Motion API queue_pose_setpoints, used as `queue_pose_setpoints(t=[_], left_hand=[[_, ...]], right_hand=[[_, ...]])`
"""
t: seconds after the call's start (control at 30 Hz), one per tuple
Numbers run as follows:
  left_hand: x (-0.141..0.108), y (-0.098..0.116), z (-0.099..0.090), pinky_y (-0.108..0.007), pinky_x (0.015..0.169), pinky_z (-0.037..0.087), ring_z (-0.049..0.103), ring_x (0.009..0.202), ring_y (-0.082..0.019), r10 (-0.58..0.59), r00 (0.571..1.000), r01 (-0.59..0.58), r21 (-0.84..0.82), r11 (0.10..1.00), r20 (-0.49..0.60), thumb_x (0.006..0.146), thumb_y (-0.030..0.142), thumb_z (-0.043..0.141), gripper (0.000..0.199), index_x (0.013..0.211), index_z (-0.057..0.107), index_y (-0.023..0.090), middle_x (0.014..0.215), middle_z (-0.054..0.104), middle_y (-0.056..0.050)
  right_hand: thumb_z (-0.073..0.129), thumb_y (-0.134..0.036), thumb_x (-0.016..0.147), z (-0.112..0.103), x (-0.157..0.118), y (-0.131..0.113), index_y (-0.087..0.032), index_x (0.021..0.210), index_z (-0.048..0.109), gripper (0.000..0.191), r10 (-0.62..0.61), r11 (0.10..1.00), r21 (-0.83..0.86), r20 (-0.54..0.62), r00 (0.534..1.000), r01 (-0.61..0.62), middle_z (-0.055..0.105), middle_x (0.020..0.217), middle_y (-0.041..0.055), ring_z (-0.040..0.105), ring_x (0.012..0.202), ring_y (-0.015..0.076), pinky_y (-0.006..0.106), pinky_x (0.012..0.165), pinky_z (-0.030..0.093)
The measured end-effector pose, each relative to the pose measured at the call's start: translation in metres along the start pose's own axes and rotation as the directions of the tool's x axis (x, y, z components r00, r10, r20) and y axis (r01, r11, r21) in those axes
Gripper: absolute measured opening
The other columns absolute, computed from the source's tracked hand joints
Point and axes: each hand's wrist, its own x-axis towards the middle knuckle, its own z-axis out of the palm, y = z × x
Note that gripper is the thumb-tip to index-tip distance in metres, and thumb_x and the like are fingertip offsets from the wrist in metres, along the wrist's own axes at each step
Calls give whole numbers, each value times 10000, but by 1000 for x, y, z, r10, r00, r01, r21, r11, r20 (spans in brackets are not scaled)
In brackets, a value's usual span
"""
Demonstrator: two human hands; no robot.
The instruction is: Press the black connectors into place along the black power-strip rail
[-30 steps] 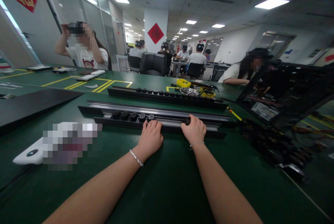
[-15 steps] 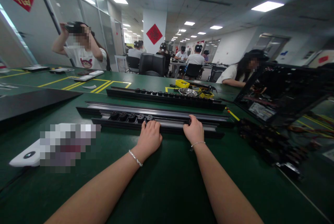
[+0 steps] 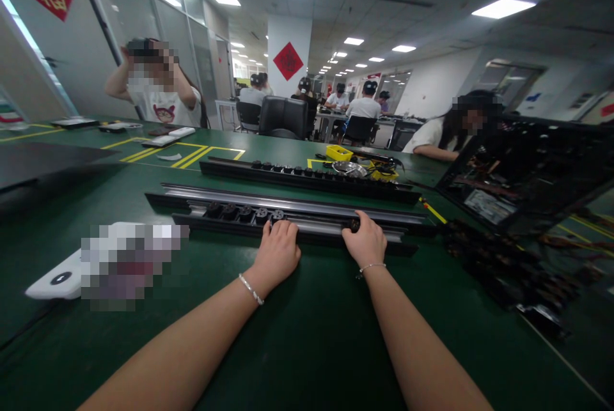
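A long black rail point(image 3: 321, 227) with a silvery inner channel lies across the green table in front of me. Several black round wheels point(image 3: 245, 213) sit in a row in its left half. My left hand point(image 3: 278, 250) has its fingers curled over the rail's near edge, close to the rightmost wheel of that row. Farther right, my right hand point(image 3: 367, 241) pinches one separate black wheel point(image 3: 354, 224) between thumb and fingers at the channel; the hand covers part of it. Directly behind lies another black rail point(image 3: 297, 200) with a bare silvery channel.
Farther back is a third rail point(image 3: 307, 179) filled with wheels. A white phone point(image 3: 62, 280) lies at left; a dark panel point(image 3: 43, 165) is behind it. At right are a black frame point(image 3: 522, 174) and a dark heap of parts point(image 3: 508, 264). A yellow bin point(image 3: 338, 153) stands beyond; people sit around.
The whole view has shifted slightly to the left, so things appear farther right. My right hand has turned a little, and more of the wheel it pinches shows. The left hand stays on the rail.
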Motion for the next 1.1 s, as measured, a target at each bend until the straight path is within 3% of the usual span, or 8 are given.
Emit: queue_pose_setpoints(t=[0.23, 0.47, 1.1], left_hand=[[0, 0, 1, -489, 1053, 275, 477, 1109, -239, 0, 1000, 0, 18, 1000, -3, 794, 173, 461, 277, 1067, 508, 188, 1089, 568, -87], [-1, -1, 2, -490, 1062, 271, 475, 1122, -241, 11, 1000, -11, 9, 1000, -19, 790, 171, 464, 300, 1086, 506, 187, 1113, 566, -92], [-2, -1, 2, -488, 1066, 270, 469, 1132, -245, 20, 1000, -19, 18, 1000, -21, 783, 180, 474, 316, 1097, 506, 200, 1125, 561, -96]], right_hand=[[456, -228, 746, -1, 5, 8, -188, 1269, 490, 525, -9, 1000, 30, 17, 1000, 8, 608, 1170, 77, 518, 1072, 244, 359, 906, 386], [509, -308, 727, 3, 4, 17, -171, 1230, 531, 521, 3, 999, -51, -85, 996, -8, 577, 1218, 96, 455, 1169, 257, 394, 1018, 290], [485, -256, 724, -3, 4, 17, -197, 1269, 489, 548, 37, 999, -23, -46, 998, -38, 556, 1240, 86, 465, 1157, 246, 380, 1003, 307]])
